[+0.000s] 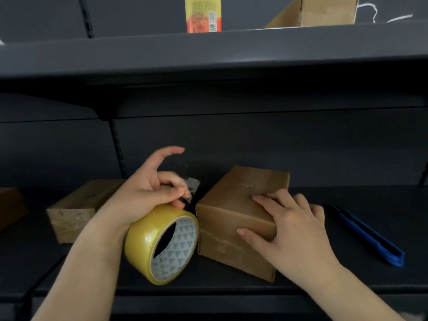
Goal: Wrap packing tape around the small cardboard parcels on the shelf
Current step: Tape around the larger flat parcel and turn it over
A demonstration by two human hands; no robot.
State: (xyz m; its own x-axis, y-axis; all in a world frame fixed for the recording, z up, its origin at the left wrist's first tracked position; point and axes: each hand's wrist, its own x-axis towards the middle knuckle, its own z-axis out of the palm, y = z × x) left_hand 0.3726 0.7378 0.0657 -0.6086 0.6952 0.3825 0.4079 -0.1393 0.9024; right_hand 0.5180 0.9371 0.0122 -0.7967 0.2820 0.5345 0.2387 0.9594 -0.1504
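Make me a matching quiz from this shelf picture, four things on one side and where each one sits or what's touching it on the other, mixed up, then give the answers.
Things:
1. tape roll
2. middle parcel
3. blue utility knife
4. yellow and orange packet

Places or states:
A. on the upper shelf
B. lying untouched at the right of the lower shelf
C. under the right hand
D. loose end pinched by the left hand

Pairs: 1-D, 2-C, 3-B, 4-A
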